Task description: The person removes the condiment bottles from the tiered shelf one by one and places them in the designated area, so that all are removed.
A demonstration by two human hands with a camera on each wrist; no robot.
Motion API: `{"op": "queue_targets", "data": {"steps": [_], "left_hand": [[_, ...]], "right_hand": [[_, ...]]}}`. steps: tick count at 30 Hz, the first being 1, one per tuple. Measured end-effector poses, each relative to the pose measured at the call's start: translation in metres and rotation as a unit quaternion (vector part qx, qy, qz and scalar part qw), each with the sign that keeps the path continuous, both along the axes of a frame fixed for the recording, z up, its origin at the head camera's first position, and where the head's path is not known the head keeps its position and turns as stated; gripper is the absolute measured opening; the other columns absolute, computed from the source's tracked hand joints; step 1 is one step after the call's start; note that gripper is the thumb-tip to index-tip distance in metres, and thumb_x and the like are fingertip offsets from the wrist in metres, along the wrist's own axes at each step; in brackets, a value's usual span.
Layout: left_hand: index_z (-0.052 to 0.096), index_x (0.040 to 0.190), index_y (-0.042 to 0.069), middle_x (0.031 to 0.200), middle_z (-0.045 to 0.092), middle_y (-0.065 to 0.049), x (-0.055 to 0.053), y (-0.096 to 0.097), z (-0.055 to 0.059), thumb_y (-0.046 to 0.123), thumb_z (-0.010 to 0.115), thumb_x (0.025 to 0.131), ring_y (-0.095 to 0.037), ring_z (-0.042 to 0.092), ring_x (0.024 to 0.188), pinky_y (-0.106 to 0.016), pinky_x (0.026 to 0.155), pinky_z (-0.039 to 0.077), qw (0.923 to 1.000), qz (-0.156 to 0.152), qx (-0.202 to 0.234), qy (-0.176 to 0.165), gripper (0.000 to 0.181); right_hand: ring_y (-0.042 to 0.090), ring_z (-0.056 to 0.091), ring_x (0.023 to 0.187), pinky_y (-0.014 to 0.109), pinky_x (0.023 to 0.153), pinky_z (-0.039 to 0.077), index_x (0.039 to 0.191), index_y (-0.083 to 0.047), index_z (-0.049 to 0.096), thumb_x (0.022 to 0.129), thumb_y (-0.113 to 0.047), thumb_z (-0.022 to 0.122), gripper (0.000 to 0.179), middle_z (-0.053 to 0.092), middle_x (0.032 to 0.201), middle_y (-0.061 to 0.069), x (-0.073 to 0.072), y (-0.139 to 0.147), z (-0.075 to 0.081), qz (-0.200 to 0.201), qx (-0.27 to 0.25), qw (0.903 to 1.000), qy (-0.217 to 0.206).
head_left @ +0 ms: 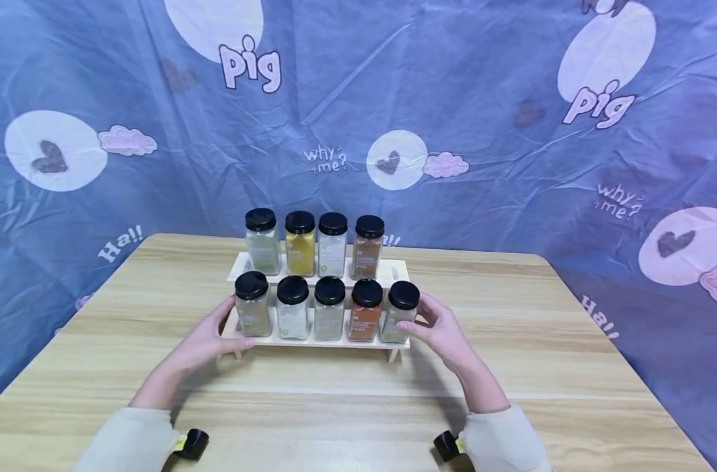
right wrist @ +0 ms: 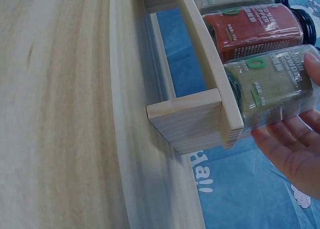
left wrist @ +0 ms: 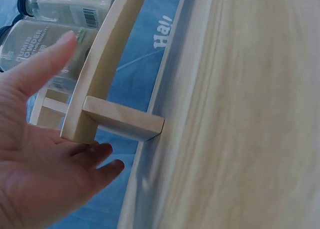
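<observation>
On a two-tier wooden rack (head_left: 329, 343), my right hand (head_left: 447, 333) pinches the rightmost front spice jar (right wrist: 272, 84), which holds green-grey powder under a black lid. Its thumb lies across the front of the glass and the fingers are at the outer side. At the rack's other end is my left hand (head_left: 200, 339), thumb stretched in front of the leftmost front jar (head_left: 253, 319). In the left wrist view its fingers (left wrist: 107, 174) are loosely spread beyond the shelf end, around no jar.
Between the end jars stand a white-powder jar (head_left: 292, 318), a pale-powder jar (head_left: 329, 320) and a red-powder jar (head_left: 364, 321). Several more jars, one with yellow powder (head_left: 300, 252), line the upper tier (head_left: 394, 270). A printed blue cloth (head_left: 347, 98) hangs behind the wooden table (head_left: 512, 367).
</observation>
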State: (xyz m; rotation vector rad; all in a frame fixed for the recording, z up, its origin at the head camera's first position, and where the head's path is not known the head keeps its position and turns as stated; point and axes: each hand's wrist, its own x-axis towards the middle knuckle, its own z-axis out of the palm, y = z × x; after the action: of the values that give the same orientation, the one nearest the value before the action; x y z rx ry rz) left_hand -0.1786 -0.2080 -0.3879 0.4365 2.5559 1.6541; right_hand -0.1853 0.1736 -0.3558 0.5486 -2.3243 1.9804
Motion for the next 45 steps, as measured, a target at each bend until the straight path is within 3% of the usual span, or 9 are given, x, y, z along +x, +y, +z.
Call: {"op": "queue_targets", "data": {"steps": [13, 18, 22, 27, 39, 42, 43, 45], "left_hand": [[0.014, 0.136, -0.001, 0.132, 0.027, -0.025, 0.000, -0.001, -0.008, 0.021, 0.072, 0.070, -0.035, 0.033, 0.115, -0.046, 0.092, 0.028, 0.9997, 0.019, -0.005, -0.015, 0.091], [0.012, 0.136, -0.002, 0.133, 0.024, -0.026, 0.001, -0.001, -0.008, 0.020, 0.072, 0.070, -0.036, 0.030, 0.116, -0.046, 0.092, 0.026, 0.9995, 0.021, 0.006, -0.023, 0.091], [0.011, 0.136, -0.003, 0.135, 0.020, -0.026, 0.002, 0.000, -0.009, 0.017, 0.071, 0.070, -0.037, 0.025, 0.118, -0.047, 0.094, 0.023, 0.9988, 0.020, 0.026, -0.036, 0.091], [0.010, 0.135, -0.003, 0.135, 0.016, -0.027, 0.000, 0.001, -0.011, 0.014, 0.071, 0.070, -0.038, 0.020, 0.120, -0.048, 0.095, 0.019, 0.9979, 0.020, 0.043, -0.043, 0.091], [0.010, 0.135, -0.002, 0.135, 0.017, -0.027, 0.001, 0.000, -0.014, 0.013, 0.070, 0.071, -0.038, 0.019, 0.121, -0.049, 0.096, 0.017, 0.9966, 0.023, 0.061, -0.050, 0.090], [0.009, 0.135, -0.003, 0.136, 0.016, -0.027, 0.001, 0.000, -0.014, 0.013, 0.070, 0.071, -0.039, 0.017, 0.121, -0.050, 0.096, 0.016, 0.9965, 0.024, 0.062, -0.052, 0.090], [0.009, 0.135, -0.003, 0.136, 0.015, -0.027, 0.001, 0.000, -0.014, 0.013, 0.070, 0.071, -0.039, 0.016, 0.121, -0.050, 0.096, 0.015, 0.9964, 0.026, 0.060, -0.054, 0.090], [0.007, 0.135, -0.004, 0.136, 0.013, -0.028, 0.002, -0.001, -0.014, 0.013, 0.070, 0.071, -0.040, 0.014, 0.122, -0.050, 0.096, 0.014, 0.9962, 0.029, 0.058, -0.058, 0.092]], "right_hand": [[0.015, 0.053, 0.094, 0.028, 0.082, 0.040, 0.115, 0.008, 0.049, 0.069, 0.005, 0.068, 0.050, 0.056, 0.104, 0.018, 0.000, 0.001, 0.002, -0.023, -0.015, 0.9993, -0.024], [0.015, 0.053, 0.094, 0.027, 0.082, 0.041, 0.115, 0.009, 0.048, 0.068, 0.004, 0.068, 0.051, 0.057, 0.104, 0.018, 0.000, 0.003, 0.004, -0.025, -0.017, 0.9993, -0.023], [0.016, 0.055, 0.092, 0.027, 0.079, 0.043, 0.115, 0.008, 0.049, 0.068, 0.002, 0.069, 0.051, 0.060, 0.100, 0.009, -0.003, 0.007, 0.009, -0.015, -0.015, 0.9998, -0.008], [0.016, 0.056, 0.088, 0.026, 0.075, 0.045, 0.111, -0.003, 0.056, 0.068, 0.001, 0.069, 0.045, 0.063, 0.096, -0.002, -0.007, 0.016, 0.018, 0.009, -0.022, 0.9997, 0.008], [0.013, 0.057, 0.088, 0.023, 0.074, 0.044, 0.110, -0.011, 0.057, 0.071, 0.003, 0.066, 0.042, 0.062, 0.096, -0.004, -0.016, 0.047, 0.033, 0.020, -0.007, 0.9995, 0.022], [0.015, 0.056, 0.089, 0.023, 0.075, 0.044, 0.113, -0.005, 0.055, 0.071, -0.004, 0.068, 0.043, 0.062, 0.098, 0.002, -0.024, 0.059, 0.028, 0.028, -0.012, 0.9988, 0.039], [0.015, 0.056, 0.090, 0.023, 0.076, 0.043, 0.114, -0.005, 0.054, 0.072, -0.006, 0.068, 0.045, 0.061, 0.101, 0.004, -0.039, 0.072, 0.012, 0.045, -0.031, 0.9976, 0.043], [0.019, 0.055, 0.092, 0.025, 0.077, 0.043, 0.117, -0.002, 0.052, 0.072, -0.007, 0.068, 0.047, 0.060, 0.104, 0.009, -0.053, 0.085, 0.000, 0.061, -0.048, 0.9957, 0.050]]}}
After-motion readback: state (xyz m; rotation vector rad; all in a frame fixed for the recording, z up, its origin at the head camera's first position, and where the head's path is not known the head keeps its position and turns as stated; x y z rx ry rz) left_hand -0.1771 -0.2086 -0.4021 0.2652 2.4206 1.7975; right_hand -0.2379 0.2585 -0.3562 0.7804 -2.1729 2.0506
